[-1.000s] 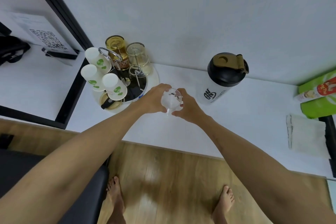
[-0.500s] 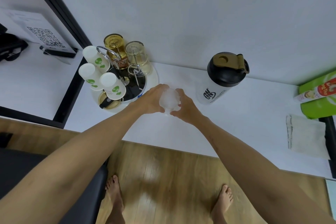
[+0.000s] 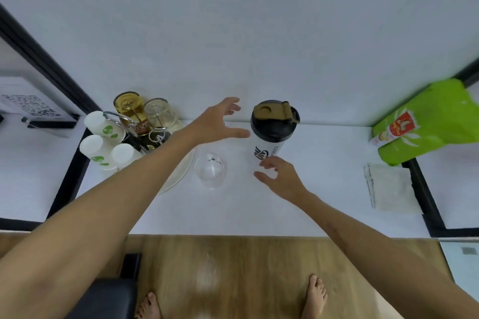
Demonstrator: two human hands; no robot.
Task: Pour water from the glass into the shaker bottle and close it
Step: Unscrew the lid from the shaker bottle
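Two sets of fingers are spread wide and hold nothing. Those of the left hand [image 3: 217, 122] reach toward three o'clock, thumb tip just short of the shaker bottle [image 3: 272, 134]'s black lid [image 3: 274, 124]. The right hand [image 3: 281, 180] hovers near the bottle's base, at about six o'clock from it, fingertips close to the white wall with the black logo; whether they touch it I cannot tell. The bottle stands upright on the white tabletop [image 3: 259, 210], lid on and its tan flip cap [image 3: 272, 111] down. At eight o'clock from the bottle, between the two forearms, the clear glass [image 3: 210, 169] stands free on the tabletop. Beyond it at nine o'clock, under the left forearm, a round tray [image 3: 178, 173] carries white cups [image 3: 103, 127] and upturned glasses [image 3: 158, 114]. Far off at three o'clock lie a folded cloth [image 3: 391, 189] and a green bag [image 3: 430, 122].
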